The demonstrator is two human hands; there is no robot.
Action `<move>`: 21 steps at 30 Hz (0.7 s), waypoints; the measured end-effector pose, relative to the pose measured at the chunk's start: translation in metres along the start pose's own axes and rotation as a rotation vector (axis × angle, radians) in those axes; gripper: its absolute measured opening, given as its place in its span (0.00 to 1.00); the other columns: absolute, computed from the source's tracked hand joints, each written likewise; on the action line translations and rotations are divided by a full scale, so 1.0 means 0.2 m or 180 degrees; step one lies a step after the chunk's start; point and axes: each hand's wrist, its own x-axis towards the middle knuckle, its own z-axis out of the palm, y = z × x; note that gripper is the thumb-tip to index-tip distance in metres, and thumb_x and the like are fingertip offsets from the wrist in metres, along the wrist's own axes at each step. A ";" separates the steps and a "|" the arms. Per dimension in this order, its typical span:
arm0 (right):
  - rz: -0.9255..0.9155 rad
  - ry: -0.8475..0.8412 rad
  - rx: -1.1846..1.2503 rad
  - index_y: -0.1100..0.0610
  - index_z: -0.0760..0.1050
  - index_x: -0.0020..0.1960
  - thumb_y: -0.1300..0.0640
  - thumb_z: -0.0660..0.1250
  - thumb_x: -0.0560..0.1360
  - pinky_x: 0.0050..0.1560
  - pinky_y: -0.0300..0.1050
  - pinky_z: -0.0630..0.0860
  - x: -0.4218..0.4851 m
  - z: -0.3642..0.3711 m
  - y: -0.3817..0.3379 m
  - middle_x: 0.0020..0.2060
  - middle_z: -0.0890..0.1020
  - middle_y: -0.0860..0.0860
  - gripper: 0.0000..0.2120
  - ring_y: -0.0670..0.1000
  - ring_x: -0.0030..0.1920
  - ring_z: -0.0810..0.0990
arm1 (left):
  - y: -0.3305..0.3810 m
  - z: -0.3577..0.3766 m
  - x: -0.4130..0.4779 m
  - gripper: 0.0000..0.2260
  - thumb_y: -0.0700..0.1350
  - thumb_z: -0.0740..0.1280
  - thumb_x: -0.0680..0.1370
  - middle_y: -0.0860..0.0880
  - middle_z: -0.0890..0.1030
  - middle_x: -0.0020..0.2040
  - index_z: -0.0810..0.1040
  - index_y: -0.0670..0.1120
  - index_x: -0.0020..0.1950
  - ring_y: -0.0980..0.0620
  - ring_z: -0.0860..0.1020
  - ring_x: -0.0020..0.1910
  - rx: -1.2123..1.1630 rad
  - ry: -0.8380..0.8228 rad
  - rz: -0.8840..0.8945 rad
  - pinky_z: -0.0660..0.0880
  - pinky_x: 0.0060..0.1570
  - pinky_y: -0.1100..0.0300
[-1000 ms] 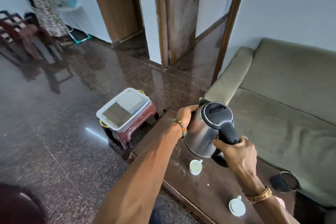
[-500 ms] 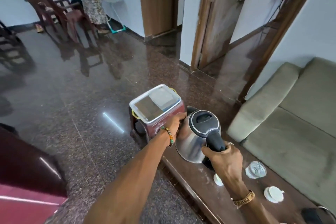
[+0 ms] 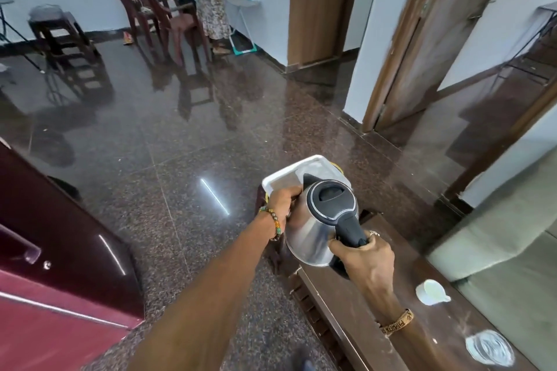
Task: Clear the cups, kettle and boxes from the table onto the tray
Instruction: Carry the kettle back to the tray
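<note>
A steel kettle (image 3: pixel 313 238) with a black lid is in the air over the far end of the brown table (image 3: pixel 355 304), tilted toward a white tray (image 3: pixel 278 179) that sits on a stool past the table's end. My right hand (image 3: pixel 366 259) grips its black handle. My left hand (image 3: pixel 281 199) is wrapped round the kettle's far left side, just above the tray's rim. A white cup (image 3: pixel 431 292) stands on the table near the sofa side. A clear round lid or glass (image 3: pixel 489 348) lies further back toward me.
A grey-green sofa (image 3: pixel 494 250) runs along the table's right. A maroon cabinet (image 3: pixel 60 265) stands at the left. Polished dark floor (image 3: pixel 180 129) spreads ahead, with brown chairs (image 3: pixel 159 12) and a stool (image 3: pixel 57 33) by the far wall, and doorways at the right.
Both hands have carried the kettle away from the cups toward the table's far end and the tray. My view has swung left, bringing more floor and the maroon cabinet into sight.
</note>
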 end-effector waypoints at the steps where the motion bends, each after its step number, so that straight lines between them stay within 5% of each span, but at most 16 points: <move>1: 0.0004 -0.0049 -0.0012 0.54 0.75 0.31 0.40 0.76 0.53 0.23 0.48 0.78 0.03 0.04 -0.01 0.25 0.80 0.43 0.20 0.46 0.25 0.80 | 0.01 -0.02 0.03 0.10 0.45 0.68 0.73 0.52 0.79 0.30 0.80 0.46 0.32 0.53 0.74 0.31 -0.0021 0.0028 -0.0014 0.68 0.34 0.61; 8: 0.0000 -0.0220 -0.0006 0.58 0.76 0.32 0.38 0.76 0.53 0.25 0.47 0.78 0.38 0.37 -0.06 0.24 0.79 0.47 0.24 0.47 0.24 0.75 | 0.15 -0.15 0.41 0.07 0.46 0.67 0.74 0.51 0.82 0.33 0.82 0.46 0.39 0.56 0.79 0.29 -0.0024 0.0087 -0.0103 0.74 0.31 0.65; 16: -0.0208 -0.0428 -0.0172 0.58 0.72 0.28 0.40 0.76 0.59 0.22 0.33 0.66 0.78 0.67 -0.17 0.20 0.74 0.44 0.23 0.44 0.21 0.69 | 0.37 -0.21 0.81 0.08 0.44 0.65 0.77 0.54 0.81 0.28 0.83 0.45 0.43 0.59 0.77 0.24 -0.0073 0.0181 -0.0128 0.70 0.23 0.72; 21: -0.0031 -0.0381 -0.0297 0.57 0.75 0.30 0.40 0.75 0.59 0.31 0.44 0.76 0.98 0.81 -0.22 0.25 0.80 0.50 0.21 0.53 0.30 0.79 | 0.48 -0.21 1.04 0.12 0.43 0.62 0.79 0.56 0.82 0.29 0.81 0.42 0.57 0.61 0.78 0.26 0.0035 0.0047 -0.0166 0.71 0.26 0.71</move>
